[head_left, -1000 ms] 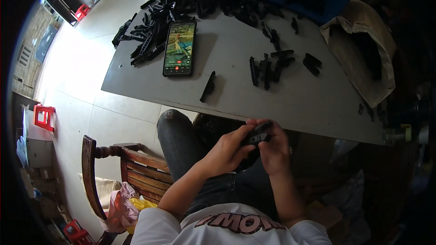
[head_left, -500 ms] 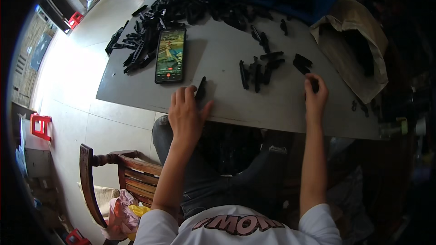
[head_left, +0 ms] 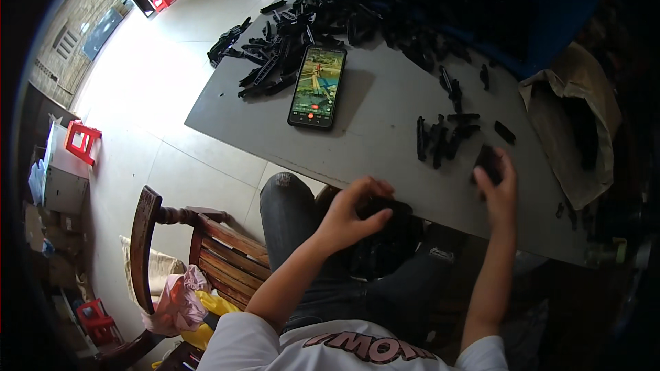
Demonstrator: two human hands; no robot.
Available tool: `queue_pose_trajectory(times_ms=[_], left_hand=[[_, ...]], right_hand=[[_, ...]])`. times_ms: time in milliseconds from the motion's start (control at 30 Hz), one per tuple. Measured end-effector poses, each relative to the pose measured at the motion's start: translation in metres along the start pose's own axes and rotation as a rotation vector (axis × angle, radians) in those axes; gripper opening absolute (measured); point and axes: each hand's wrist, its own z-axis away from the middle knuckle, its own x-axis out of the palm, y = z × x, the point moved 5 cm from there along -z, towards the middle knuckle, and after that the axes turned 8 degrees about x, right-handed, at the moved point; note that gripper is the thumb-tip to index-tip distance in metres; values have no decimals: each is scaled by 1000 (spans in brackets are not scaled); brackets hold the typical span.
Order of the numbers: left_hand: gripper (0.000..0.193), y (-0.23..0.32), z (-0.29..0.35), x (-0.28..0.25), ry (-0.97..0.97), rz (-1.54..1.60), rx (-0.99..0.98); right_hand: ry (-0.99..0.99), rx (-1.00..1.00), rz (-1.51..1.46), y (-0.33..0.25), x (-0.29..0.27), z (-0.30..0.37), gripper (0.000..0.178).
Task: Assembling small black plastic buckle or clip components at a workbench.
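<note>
In my right hand, between thumb and fingers, is a dark plastic piece, held low over the right part of the tabletop. A single black plastic piece lies just beyond that hand. To its left is a small loose group of black plastic pieces. My left hand is at the table's front edge, over the dark space above my lap. Its thumb and fingers are apart and I see nothing between them, though shadow hides the area under the fingertips.
A phone with a lit screen lies on the grey table. Behind it spreads a heap of black pieces, reaching a blue bin. A beige sack stands at the right. A wooden chair is at my left.
My left hand has left the tabletop for the front edge; the black piece beside it is gone from there. My right hand now lifts a dark piece. The view has shifted left.
</note>
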Motion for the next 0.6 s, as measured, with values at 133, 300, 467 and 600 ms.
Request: queue_pose_trajectory(times_ms=[133, 300, 467, 600], left_hand=[[22, -3, 1, 23, 0, 272, -112], [18, -7, 3, 24, 101, 303, -223], [22, -7, 11, 23, 145, 320, -222], [32, -15, 19, 24, 35, -22, -205]], right_hand=[[-367, -4, -304, -11, 62, 65, 53], [-403, -43, -391, 3, 86, 82, 43], [-424, 30, -457, 5, 88, 90, 41], [-287, 40, -507, 5, 83, 99, 39]])
